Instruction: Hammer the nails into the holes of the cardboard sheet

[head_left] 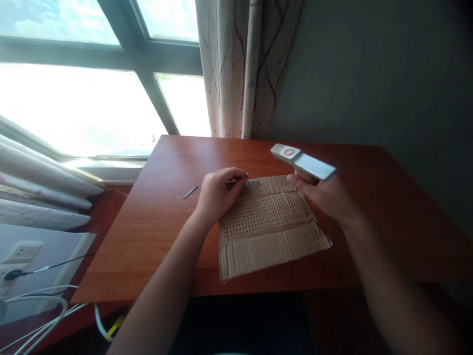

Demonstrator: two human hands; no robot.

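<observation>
A brown cardboard sheet [273,241] with rows of small holes lies on the desk in front of me. At its far left corner my left hand [221,190] is closed in a pinch. A small nail [247,175] shows its shiny head at the fingertips. Beside them, a short row of nails [253,182] appears to stand in the cardboard. My right hand [325,195] is wrapped round a hammer-like tool [303,160], its flat silver head raised over the sheet's far right edge. The tool's handle is mostly hidden by the fingers.
Loose nails [190,192] lie on the reddish-brown desk [155,236], left of my left hand. A window [92,103] and a patterned curtain [229,69] are behind the desk. Wall sockets [22,254] and white cables [48,323] are at the lower left.
</observation>
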